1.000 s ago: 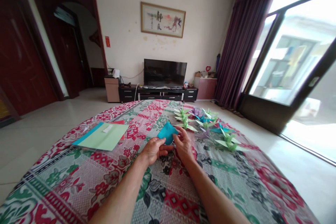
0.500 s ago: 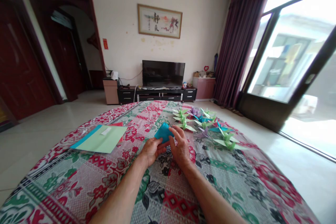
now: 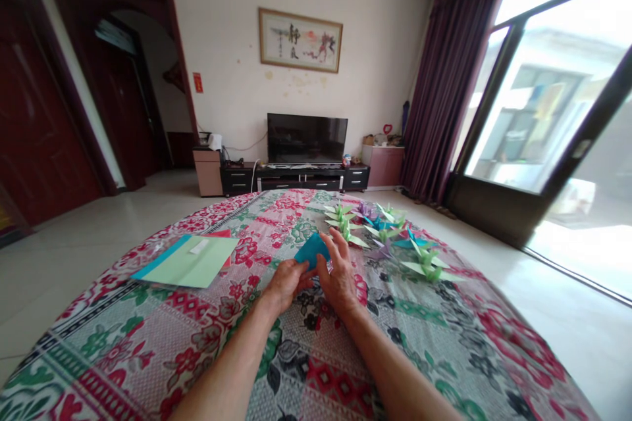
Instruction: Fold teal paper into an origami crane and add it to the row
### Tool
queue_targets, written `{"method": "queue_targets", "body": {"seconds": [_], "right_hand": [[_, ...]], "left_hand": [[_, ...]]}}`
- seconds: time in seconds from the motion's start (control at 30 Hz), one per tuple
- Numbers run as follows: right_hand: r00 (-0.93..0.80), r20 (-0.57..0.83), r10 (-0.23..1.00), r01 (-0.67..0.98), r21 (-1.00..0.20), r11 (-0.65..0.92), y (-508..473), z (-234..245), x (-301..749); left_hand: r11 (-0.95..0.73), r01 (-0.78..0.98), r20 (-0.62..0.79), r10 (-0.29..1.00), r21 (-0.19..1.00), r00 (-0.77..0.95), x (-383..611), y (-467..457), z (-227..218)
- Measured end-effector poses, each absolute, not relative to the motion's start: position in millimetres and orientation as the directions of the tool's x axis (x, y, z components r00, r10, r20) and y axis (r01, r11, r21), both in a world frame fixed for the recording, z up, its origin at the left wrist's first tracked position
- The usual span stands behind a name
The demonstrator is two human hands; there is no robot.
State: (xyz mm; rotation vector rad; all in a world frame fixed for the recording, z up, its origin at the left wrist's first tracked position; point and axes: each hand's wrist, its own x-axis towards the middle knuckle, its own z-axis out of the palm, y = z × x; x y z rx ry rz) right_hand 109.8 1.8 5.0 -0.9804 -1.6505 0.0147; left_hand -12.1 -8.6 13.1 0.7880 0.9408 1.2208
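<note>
A small folded piece of blue paper (image 3: 312,249) is held up between my two hands, just above the patterned tablecloth. My left hand (image 3: 288,283) pinches its lower left corner between thumb and fingers. On the right side, my right hand (image 3: 338,273) grips the paper's edge, thumb in front and fingers curled behind the far edge. Beyond my right hand stand several folded paper cranes in green, purple and blue, among them a green crane (image 3: 429,270) nearest to me.
To the left lies a stack of coloured paper sheets (image 3: 197,264), light green on top, with a small white slip on it. The floral tablecloth (image 3: 197,355) covers the round table. Behind it, a television (image 3: 307,138) stands on a low cabinet.
The blue paper has shifted slightly to the right and tilted, showing a flatter, darker face. My right fingers have moved a little up along its edge.
</note>
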Motion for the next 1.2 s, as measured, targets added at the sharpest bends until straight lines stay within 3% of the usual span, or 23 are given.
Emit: {"method": "queue_targets", "body": {"seconds": [0.4, 0.73, 1.0, 1.2], "right_hand": [[0.048, 0.797, 0.603, 0.472, -0.55, 0.689, 2.5, 6.5, 109.4], [-0.001, 0.777, 0.629, 0.419, -0.571, 0.706, -4.7, 9.0, 109.8], [-0.128, 0.794, 0.594, 0.401, -0.507, 0.763, -10.7, 12.6, 106.7], [-0.133, 0.814, 0.566, 0.47, -0.451, 0.759, -12.6, 12.0, 106.2]], "left_hand": [[0.155, -0.384, -0.131, 0.987, 0.91, 0.088, -13.4, -10.2, 12.5], [0.273, -0.472, -0.157, 0.95, 0.838, 0.271, -25.5, -9.8, 15.8], [0.331, -0.574, -0.287, 0.943, 0.749, 0.17, -24.5, -4.6, 19.2], [0.202, -0.639, -0.233, 0.972, 0.742, 0.036, -20.9, -0.9, 16.4]]}}
